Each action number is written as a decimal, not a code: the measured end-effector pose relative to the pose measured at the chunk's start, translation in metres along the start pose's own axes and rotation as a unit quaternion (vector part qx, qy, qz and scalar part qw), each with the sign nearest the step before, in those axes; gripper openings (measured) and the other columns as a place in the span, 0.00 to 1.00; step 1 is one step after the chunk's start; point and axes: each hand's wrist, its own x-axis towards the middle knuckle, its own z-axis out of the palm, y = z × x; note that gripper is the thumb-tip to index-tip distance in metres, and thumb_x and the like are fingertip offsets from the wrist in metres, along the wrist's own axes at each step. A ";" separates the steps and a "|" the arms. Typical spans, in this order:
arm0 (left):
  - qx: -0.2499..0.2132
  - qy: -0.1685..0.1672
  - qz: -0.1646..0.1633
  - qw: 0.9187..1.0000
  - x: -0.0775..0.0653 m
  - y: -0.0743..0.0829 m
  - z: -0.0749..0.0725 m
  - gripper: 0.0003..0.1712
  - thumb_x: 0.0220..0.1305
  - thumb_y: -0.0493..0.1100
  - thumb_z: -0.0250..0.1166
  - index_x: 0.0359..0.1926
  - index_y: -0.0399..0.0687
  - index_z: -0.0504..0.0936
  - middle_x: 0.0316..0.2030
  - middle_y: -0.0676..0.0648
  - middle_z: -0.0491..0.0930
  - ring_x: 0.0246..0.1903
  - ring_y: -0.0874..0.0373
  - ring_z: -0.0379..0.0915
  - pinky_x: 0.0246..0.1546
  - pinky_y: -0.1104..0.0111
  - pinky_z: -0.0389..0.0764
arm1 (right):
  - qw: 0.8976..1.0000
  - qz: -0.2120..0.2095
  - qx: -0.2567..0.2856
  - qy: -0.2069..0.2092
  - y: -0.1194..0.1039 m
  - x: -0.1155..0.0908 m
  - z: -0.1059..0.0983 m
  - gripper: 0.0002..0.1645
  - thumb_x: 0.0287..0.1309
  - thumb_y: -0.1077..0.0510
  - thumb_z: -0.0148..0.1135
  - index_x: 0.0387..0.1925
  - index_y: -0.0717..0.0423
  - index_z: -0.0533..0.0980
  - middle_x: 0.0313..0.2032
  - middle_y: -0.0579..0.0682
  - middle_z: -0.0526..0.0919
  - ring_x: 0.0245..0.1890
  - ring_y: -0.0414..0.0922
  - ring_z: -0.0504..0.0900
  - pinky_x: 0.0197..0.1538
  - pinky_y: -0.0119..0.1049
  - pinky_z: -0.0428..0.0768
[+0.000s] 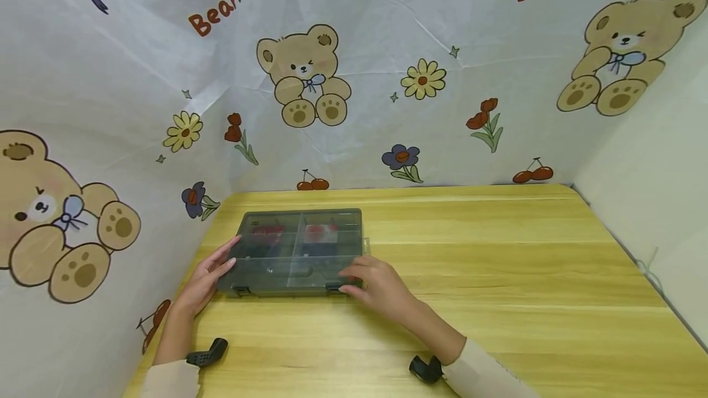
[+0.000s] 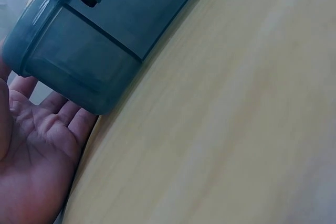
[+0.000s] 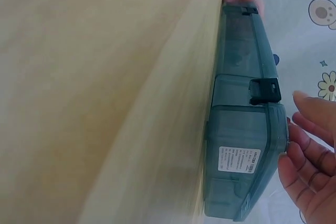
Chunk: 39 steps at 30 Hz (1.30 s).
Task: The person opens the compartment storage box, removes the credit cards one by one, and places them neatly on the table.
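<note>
In the head view, the left hand (image 1: 203,280) reaches forward, straight fingers against the translucent case (image 1: 257,272) near the table's (image 1: 498,250) far left corner; the right hand (image 1: 381,287) slants in, thumb and fingers apart. Left wrist: palm beside the case's end. Right wrist: fingertips at the case's upper edge, near a black latch (image 3: 266,91) and white label (image 3: 239,159)

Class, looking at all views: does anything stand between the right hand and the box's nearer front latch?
Nothing visible does. The right hand is at a corner of the grey box, close to that latch, with no other object between.
</note>
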 end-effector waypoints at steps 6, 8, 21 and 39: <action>0.001 0.001 -0.001 1.000 0.001 -0.001 0.001 0.33 0.80 0.40 0.52 0.81 0.52 0.54 0.81 0.53 0.45 0.79 0.48 0.27 0.75 0.61 0.46 | 1.000 -0.004 -0.011 -0.018 -0.001 0.001 0.002 0.11 0.52 0.55 0.79 0.38 0.51 0.88 0.35 0.42 0.83 0.35 0.38 0.79 0.36 0.28 0.81; 0.000 0.005 -0.002 1.000 0.001 -0.001 0.000 0.33 0.80 0.40 0.52 0.81 0.51 0.55 0.81 0.53 0.45 0.79 0.47 0.26 0.72 0.68 0.51 | 1.000 -0.004 -0.014 -0.027 -0.001 0.001 0.002 0.12 0.51 0.54 0.79 0.38 0.50 0.88 0.35 0.42 0.81 0.35 0.38 0.77 0.36 0.28 0.80; 0.004 0.008 0.017 1.000 0.001 -0.003 0.001 0.34 0.79 0.38 0.54 0.80 0.48 0.55 0.81 0.50 0.46 0.79 0.48 0.28 0.60 0.86 0.61 | 0.998 0.001 -0.019 -0.053 -0.004 0.000 0.005 0.09 0.52 0.59 0.79 0.37 0.50 0.89 0.34 0.44 0.78 0.34 0.39 0.74 0.35 0.28 0.78; 0.011 0.017 0.018 1.000 0.001 0.000 0.002 0.34 0.78 0.37 0.55 0.80 0.47 0.56 0.80 0.51 0.49 0.79 0.48 0.30 0.62 0.86 0.61 | 0.996 -0.045 -0.071 -0.005 -0.005 0.000 0.018 0.26 0.43 0.80 0.63 0.11 0.45 0.79 0.26 0.40 0.73 0.28 0.38 0.64 0.34 0.23 0.72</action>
